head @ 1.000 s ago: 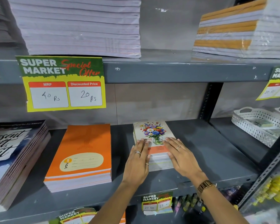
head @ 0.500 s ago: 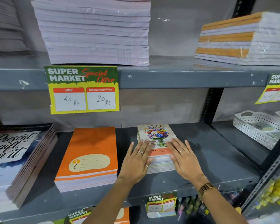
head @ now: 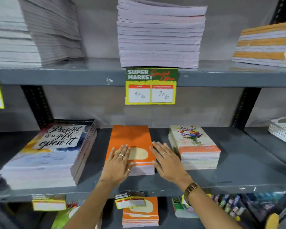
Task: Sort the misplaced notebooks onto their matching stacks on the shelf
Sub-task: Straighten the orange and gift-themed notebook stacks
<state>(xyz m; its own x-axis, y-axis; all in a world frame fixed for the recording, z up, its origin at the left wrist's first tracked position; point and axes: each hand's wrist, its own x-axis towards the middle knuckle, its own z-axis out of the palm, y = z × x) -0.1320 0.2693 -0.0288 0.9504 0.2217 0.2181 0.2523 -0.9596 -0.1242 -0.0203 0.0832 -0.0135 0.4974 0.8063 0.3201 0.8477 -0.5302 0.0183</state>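
Shelf: a grey metal shelf (head: pixel 205 179) carries three stacks side by side, well clear of each other.
Left stack: large notebooks (head: pixel 56 154) with "Present is a gift, open it" on the cover, nearest the left edge.
Middle stack: orange notebooks (head: pixel 130 138) with a cream label patch, between the other two.
Right stack: flower notebooks (head: pixel 193 142) with a bouquet on the cover (an orange band runs along the front edge).
Price tag: a yellow and green "Super Market" tag (head: pixel 151 86) hangs from the upper shelf, above the gap between the orange and flower stacks.
Upper shelf: pale paper stacks (head: pixel 160 35) and a wrapped bundle with orange stripes (head: pixel 267 45).
Basket: a white perforated basket (head: pixel 282 131) at the far right; its contents cannot be made out.
Lower shelf: another orange stack (head: pixel 139 215) and smaller tags, blurred.
Left hand (head: pixel 118 164): palm down on the front left of the orange stack, fingers (head: pixel 122 149) straight and close together, clamped on nothing.
Right hand (head: pixel 167 161): flat against the right side of the orange stack, fingers (head: pixel 158 147) extended and slightly spread, thumb at the stack's front corner (a watch on the wrist).
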